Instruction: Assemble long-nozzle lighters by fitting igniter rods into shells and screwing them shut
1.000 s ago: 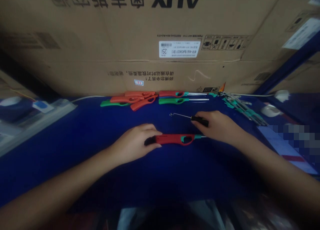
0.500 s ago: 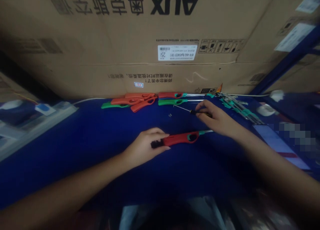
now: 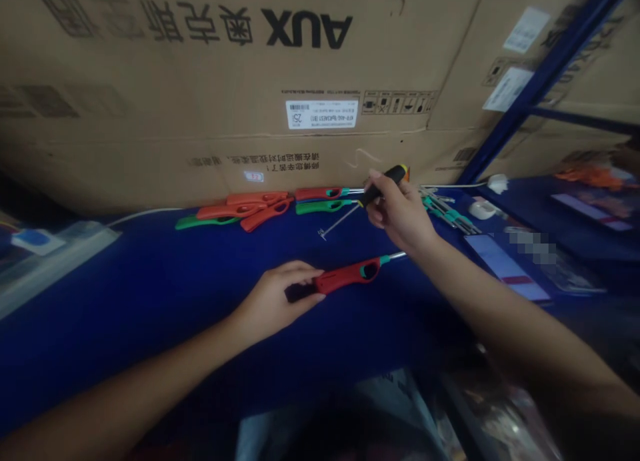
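Note:
My left hand is closed around the dark rear end of a red gas lighter, which lies level with its metal tube pointing right. In my right hand is a screwdriver with a black and yellow handle, tilted down to the left. Its tip meets a few small screws on the blue table. Behind them lie another red lighter and a green lighter. Several orange-red casings and a green casing are heaped farther left.
A large cardboard box stands along the back of the blue table. Several metal lighter tubes with green parts lie right of my right hand, near a white-and-red sheet. A power strip is at left.
My right hand has tipped the screwdriver up, handle raised, and brought its tip down to the small screws. The left hand keeps hold of the red lighter. The view has turned right.

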Tool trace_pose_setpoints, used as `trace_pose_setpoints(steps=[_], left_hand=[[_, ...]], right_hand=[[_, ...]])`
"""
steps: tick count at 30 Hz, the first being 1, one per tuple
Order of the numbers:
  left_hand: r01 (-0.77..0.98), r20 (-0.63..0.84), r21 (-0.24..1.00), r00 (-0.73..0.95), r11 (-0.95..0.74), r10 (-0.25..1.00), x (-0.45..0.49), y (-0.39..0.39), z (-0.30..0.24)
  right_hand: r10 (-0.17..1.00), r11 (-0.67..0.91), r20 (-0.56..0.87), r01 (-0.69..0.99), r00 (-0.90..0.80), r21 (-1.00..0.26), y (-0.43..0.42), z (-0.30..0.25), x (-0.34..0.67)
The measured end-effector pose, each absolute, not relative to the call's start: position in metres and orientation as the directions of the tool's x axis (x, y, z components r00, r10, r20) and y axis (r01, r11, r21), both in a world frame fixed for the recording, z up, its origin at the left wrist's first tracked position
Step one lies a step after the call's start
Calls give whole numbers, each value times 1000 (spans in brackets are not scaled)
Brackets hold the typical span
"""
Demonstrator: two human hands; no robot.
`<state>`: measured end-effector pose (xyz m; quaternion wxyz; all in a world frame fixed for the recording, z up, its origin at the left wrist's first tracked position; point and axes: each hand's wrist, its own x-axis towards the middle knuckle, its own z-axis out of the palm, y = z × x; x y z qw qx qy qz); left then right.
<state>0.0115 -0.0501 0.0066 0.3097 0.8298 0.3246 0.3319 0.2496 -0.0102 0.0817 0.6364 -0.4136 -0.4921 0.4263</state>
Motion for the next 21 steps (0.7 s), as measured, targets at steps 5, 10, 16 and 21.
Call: trace_pose_setpoints(steps=[5, 10, 16, 21], left_hand=[[304, 280, 828, 505, -471, 817, 11, -50, 3], [209, 262, 895, 469, -394, 844, 9, -52, 4], [165, 389, 841, 476, -515, 788, 6, -57, 16], [137, 512, 763, 469, -632, 720, 6, -56, 19]], right_hand=[[983, 152, 131, -170, 126, -974, -11, 59, 251], [997, 28, 11, -222, 74, -975, -18, 52, 247], [999, -27, -36, -225, 35, -974, -29, 51, 238], [995, -93, -100, -227, 18, -969, -34, 51, 233]])
